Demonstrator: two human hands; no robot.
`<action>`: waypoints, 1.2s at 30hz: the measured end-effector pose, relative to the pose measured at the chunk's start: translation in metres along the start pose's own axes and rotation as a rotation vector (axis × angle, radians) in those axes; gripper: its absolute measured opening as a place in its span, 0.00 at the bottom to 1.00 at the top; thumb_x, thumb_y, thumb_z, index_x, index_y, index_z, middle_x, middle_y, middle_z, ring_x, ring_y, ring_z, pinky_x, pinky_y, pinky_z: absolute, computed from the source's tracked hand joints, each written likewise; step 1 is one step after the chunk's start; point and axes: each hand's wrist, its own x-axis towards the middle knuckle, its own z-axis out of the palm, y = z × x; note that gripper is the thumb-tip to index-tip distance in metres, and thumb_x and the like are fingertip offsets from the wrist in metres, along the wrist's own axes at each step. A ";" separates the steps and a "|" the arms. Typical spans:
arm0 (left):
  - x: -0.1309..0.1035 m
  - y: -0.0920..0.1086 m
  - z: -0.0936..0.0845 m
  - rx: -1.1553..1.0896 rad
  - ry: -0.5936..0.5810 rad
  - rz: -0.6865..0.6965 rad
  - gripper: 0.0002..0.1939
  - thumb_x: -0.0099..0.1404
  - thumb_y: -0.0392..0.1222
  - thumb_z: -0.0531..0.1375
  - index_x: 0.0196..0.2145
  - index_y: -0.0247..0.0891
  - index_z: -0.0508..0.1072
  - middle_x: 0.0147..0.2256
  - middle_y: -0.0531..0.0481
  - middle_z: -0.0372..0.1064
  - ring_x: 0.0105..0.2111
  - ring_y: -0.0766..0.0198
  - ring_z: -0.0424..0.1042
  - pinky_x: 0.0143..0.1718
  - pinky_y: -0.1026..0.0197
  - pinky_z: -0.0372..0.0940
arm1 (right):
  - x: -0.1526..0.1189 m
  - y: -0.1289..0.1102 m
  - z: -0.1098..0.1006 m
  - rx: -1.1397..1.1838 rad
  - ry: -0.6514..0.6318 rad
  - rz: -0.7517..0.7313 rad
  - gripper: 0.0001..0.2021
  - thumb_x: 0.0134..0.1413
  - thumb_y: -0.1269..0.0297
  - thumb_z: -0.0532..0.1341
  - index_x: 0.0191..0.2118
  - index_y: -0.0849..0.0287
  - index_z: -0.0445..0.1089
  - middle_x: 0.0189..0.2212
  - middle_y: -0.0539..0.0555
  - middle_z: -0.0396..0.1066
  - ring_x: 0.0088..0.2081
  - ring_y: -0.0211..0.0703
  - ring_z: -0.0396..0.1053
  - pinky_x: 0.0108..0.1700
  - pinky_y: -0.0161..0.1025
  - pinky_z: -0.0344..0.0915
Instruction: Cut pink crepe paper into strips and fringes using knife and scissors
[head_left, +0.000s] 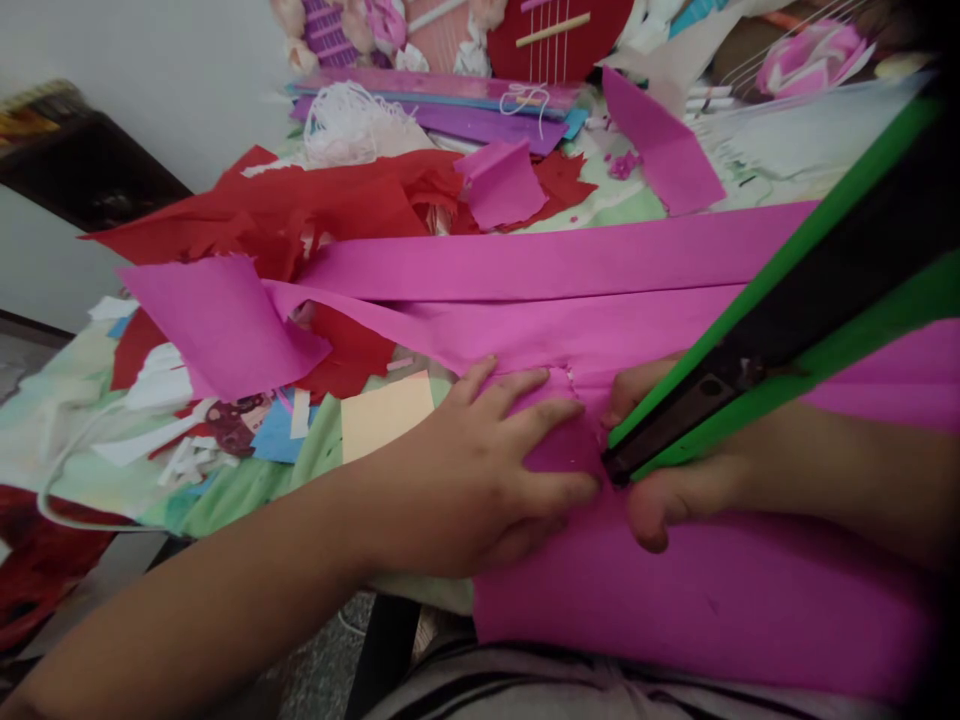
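Note:
My left hand [487,470] lies with its fingers spread on a large sheet of pink paper [697,600], pressing a smaller pink piece [562,445] whose edge is rough. To its right, my right hand [675,450] is wrapped around a long green and black stapler [712,385], thumb on the near side and fingertips on the far side. The tool's narrow end touches the pink paper just beside my left fingertips. Part of my right hand is hidden behind it.
Behind lie folded pink strips [555,265], torn red paper [360,200], white string [352,122] and a pink scrap [217,325]. A cream paper square [386,412] is beside my left hand. Round decorated pieces line the back.

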 end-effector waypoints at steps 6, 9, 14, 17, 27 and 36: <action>0.000 -0.001 -0.001 0.000 -0.039 0.057 0.15 0.60 0.45 0.52 0.46 0.52 0.66 0.54 0.41 0.53 0.54 0.44 0.51 0.49 0.34 0.44 | -0.001 0.001 -0.001 -0.020 0.008 0.047 0.20 0.27 0.45 0.64 0.19 0.59 0.64 0.16 0.46 0.60 0.25 0.36 0.61 0.24 0.33 0.56; 0.000 0.000 0.000 -0.003 -0.035 0.054 0.15 0.61 0.44 0.51 0.46 0.52 0.67 0.53 0.42 0.55 0.53 0.45 0.52 0.49 0.35 0.45 | -0.001 0.000 -0.001 -0.007 -0.019 0.065 0.19 0.29 0.46 0.64 0.20 0.58 0.65 0.16 0.46 0.61 0.25 0.37 0.62 0.25 0.33 0.57; 0.000 0.000 -0.001 -0.003 -0.053 0.051 0.14 0.63 0.44 0.49 0.45 0.52 0.67 0.53 0.42 0.54 0.54 0.46 0.51 0.50 0.35 0.45 | -0.001 -0.001 -0.001 -0.002 0.009 0.097 0.18 0.30 0.47 0.64 0.20 0.58 0.65 0.16 0.46 0.61 0.24 0.38 0.63 0.25 0.34 0.57; 0.001 0.000 -0.001 0.007 -0.063 0.048 0.14 0.62 0.44 0.50 0.46 0.51 0.66 0.54 0.42 0.53 0.54 0.45 0.50 0.50 0.36 0.44 | -0.002 0.001 -0.001 0.014 0.083 0.168 0.19 0.31 0.47 0.64 0.20 0.59 0.63 0.16 0.47 0.62 0.23 0.36 0.61 0.24 0.33 0.57; 0.001 0.001 -0.003 0.024 -0.091 0.067 0.16 0.61 0.44 0.51 0.48 0.51 0.65 0.53 0.42 0.54 0.55 0.44 0.49 0.50 0.35 0.44 | 0.004 0.002 -0.006 0.221 0.283 0.232 0.12 0.48 0.54 0.57 0.31 0.59 0.66 0.23 0.48 0.67 0.24 0.33 0.62 0.27 0.32 0.59; 0.000 0.002 -0.004 0.032 -0.062 0.075 0.17 0.61 0.43 0.50 0.48 0.48 0.65 0.54 0.44 0.54 0.54 0.47 0.51 0.51 0.39 0.47 | -0.009 -0.028 -0.017 0.110 0.187 0.456 0.11 0.44 0.58 0.59 0.26 0.62 0.65 0.15 0.47 0.59 0.18 0.31 0.56 0.20 0.32 0.53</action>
